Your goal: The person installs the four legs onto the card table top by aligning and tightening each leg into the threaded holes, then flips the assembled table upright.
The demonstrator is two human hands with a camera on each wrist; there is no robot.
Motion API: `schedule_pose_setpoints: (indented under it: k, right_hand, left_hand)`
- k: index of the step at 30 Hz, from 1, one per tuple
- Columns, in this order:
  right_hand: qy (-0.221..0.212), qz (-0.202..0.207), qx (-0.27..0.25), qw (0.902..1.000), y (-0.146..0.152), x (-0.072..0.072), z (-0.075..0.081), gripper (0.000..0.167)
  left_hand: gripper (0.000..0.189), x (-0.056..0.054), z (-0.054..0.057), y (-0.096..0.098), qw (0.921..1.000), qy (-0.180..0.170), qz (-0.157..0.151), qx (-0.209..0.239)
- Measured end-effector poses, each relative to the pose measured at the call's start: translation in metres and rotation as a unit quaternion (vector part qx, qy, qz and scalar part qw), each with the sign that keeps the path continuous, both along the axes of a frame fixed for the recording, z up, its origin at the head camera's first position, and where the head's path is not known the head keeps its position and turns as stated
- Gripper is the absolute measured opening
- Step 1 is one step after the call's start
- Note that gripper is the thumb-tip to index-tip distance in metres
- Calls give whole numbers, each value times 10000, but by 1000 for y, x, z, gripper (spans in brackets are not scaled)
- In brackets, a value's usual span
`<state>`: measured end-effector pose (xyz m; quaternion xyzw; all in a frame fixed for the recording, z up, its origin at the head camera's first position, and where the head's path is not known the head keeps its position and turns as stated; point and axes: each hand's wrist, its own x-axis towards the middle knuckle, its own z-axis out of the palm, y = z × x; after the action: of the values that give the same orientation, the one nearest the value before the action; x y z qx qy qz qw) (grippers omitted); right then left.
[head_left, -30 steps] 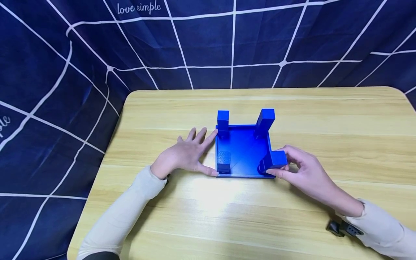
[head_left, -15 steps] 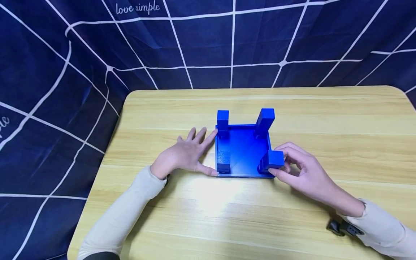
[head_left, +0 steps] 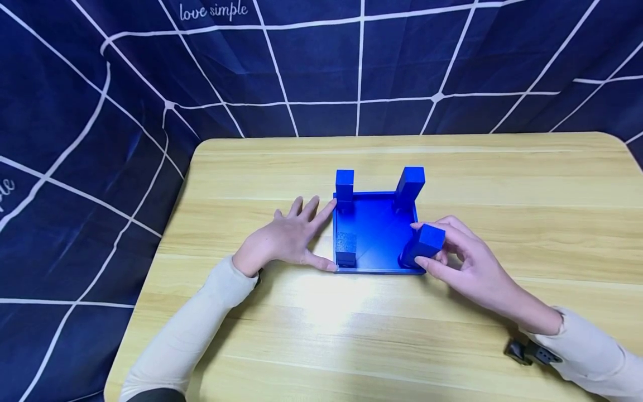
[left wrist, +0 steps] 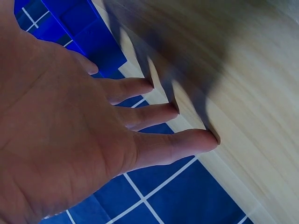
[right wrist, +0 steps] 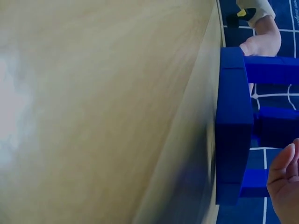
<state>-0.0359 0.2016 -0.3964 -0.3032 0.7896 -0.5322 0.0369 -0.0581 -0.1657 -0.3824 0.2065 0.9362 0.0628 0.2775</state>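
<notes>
A blue square board with a raised rim [head_left: 379, 240] lies on the table, with a blue square leg standing at each corner. My right hand [head_left: 472, 259] pinches the near right leg [head_left: 427, 241] between thumb and fingers; that leg leans outward to the right. In the right wrist view this leg [right wrist: 279, 127] rises from the board [right wrist: 233, 121] beside the fingers. My left hand [head_left: 288, 237] lies spread at the board's left side, its thumb and index fingertip touching the edge. The left wrist view shows its palm [left wrist: 79, 126] and straight fingers.
The near left leg [head_left: 345, 251] has a speckled top. Two more legs, the far left [head_left: 344, 187] and the far right [head_left: 409, 187], stand at the back. A dark blue curtain with white lines [head_left: 321, 67] hangs behind the wooden table [head_left: 281, 335].
The near right leg has turned and now tilts more to the right, its top at an angle. My right fingers have shifted round it. The left hand stays in place.
</notes>
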Motion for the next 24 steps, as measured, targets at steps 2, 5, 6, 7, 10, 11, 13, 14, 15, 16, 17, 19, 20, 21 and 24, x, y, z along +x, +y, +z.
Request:
schedule_pose_setpoints:
  k: [2,5,6,7,10,11,13,14,15,16,17,19,20,21,24]
  right_hand:
    - [57,-13,27,10000,-1,0,-1,64]
    - [137,12,145,9998,-1,-1,-2,63]
    - [167,33,173,9997,-1,-1,-3,62]
    - [189,51,200,9996,-1,-1,-4,59]
    - [257,31,283,9993,-1,0,-6,44]
    - [288,17,295,9991,-1,0,-6,42]
    - [369,-26,326,9988,-1,0,-7,41]
    - [415,-44,337,9986,-1,1,-7,41]
    - [456,-42,332,9984,-1,1,-8,42]
    - [479,-29,313,9984,-1,1,-8,43]
    - [489,-14,288,9984,-1,1,-8,43]
    - [481,14,265,9985,-1,1,-8,44]
    - [470,24,247,9986,-1,1,-8,44]
    - [454,30,238,9987,-1,2,-8,44]
    - [440,23,224,9988,-1,2,-8,44]
  left_hand:
    - [137,0,-1,0,10000,9,-1,-6]
    - [137,1,-3,0,10000,24,2,-7]
    - [137,1,-3,0,10000,28,4,-10]
    - [137,1,-3,0,10000,33,2,-8]
    - [137,1,-4,0,10000,50,-8,-14]
    - [137,1,-4,0,10000,57,-12,-11]
    - [137,1,-3,0,10000,68,-23,-7]
    - [137,1,-4,-1,10000,73,-26,-3]
    - [137,1,-4,-1,10000,79,-29,-3]
    - [137,1,-4,-1,10000,80,-28,0]
    - [137,1,-4,-1,10000,79,-24,7]
    - [137,1,-4,-1,10000,75,-15,17]
    - [137,1,-4,-2,10000,77,-10,26]
    - [138,1,-4,-2,10000,80,-8,31]
    - [137,1,-5,-2,9999,91,0,51]
